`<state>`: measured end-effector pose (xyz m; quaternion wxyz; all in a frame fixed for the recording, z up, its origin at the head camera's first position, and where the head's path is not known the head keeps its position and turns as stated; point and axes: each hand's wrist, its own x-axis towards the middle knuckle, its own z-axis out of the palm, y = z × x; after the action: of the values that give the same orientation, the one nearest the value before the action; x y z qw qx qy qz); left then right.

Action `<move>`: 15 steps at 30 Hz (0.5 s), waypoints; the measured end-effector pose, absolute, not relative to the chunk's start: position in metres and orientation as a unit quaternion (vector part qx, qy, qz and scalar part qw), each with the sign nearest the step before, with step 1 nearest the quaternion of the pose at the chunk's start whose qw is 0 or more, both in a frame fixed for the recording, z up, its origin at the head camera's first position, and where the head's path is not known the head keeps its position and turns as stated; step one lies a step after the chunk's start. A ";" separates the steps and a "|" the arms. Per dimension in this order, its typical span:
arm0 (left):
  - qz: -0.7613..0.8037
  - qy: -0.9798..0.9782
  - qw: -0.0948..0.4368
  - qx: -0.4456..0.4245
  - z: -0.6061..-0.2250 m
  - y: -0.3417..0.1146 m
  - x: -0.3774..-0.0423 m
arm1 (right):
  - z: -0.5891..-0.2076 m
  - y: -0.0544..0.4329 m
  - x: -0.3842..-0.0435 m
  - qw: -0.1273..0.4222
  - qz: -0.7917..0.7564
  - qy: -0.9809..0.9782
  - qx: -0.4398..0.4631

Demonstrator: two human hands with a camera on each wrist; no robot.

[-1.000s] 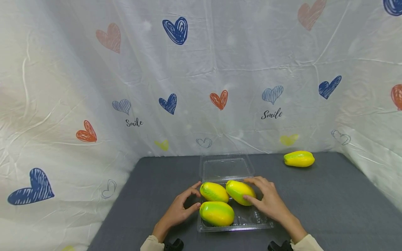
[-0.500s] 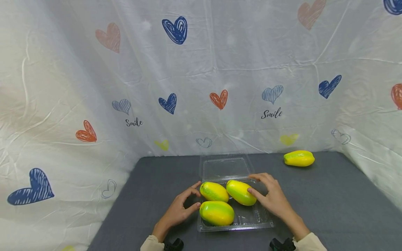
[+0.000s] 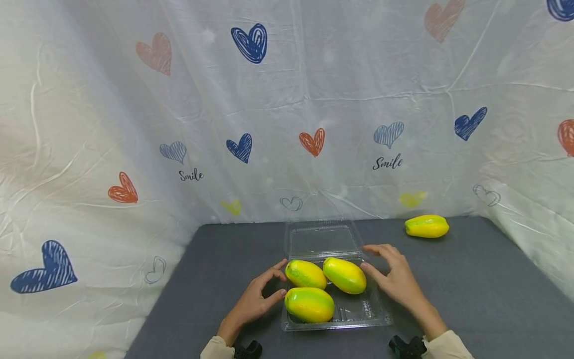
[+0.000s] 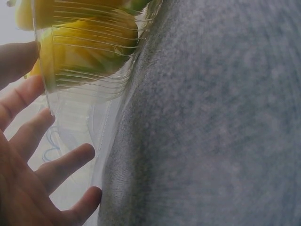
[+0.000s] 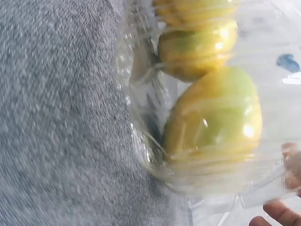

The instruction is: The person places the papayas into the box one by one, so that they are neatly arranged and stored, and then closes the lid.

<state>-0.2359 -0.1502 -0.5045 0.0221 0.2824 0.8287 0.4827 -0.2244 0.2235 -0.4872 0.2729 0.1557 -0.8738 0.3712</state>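
Observation:
Three yellow-green papayas lie in a clear plastic clamshell box [image 3: 354, 325]: one at the front left [image 3: 309, 305], one behind it [image 3: 306, 274] and one tilted at the back right [image 3: 344, 275]. My left hand [image 3: 256, 298] is at the box's left side, fingers spread; its thumb and fingertips rest at the clear rim in the left wrist view. My right hand [image 3: 398, 280] is off the back right papaya, thumb and fingers apart and holding nothing, near the box's right edge. In the right wrist view its fingertips [image 5: 281, 213] show beyond the clear wall.
The box's hinged lid [image 3: 324, 240] lies folded back behind it, toward the curtain. A further papaya [image 3: 427, 226] lies at the back right of the grey table [image 3: 475, 294]. A white curtain [image 3: 273, 99] printed with hearts hangs around the table.
My right hand has let go of the back right papaya and drawn away to the right. That papaya has shifted slightly right. My left hand has stayed at the box's side.

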 end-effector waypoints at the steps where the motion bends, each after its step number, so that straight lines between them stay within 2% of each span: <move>1: 0.482 0.829 0.021 0.282 -0.505 -0.150 -0.236 | -0.487 0.224 -0.224 0.272 0.372 -0.875 0.152; 15: 0.482 0.829 0.027 0.282 -0.505 -0.150 -0.236 | -0.487 0.236 -0.226 0.280 0.381 -0.872 0.125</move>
<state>-0.2363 -0.1505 -0.5050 0.0267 0.2818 0.8293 0.4818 -0.2255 0.2363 -0.4868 0.2805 0.1250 -0.8721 0.3811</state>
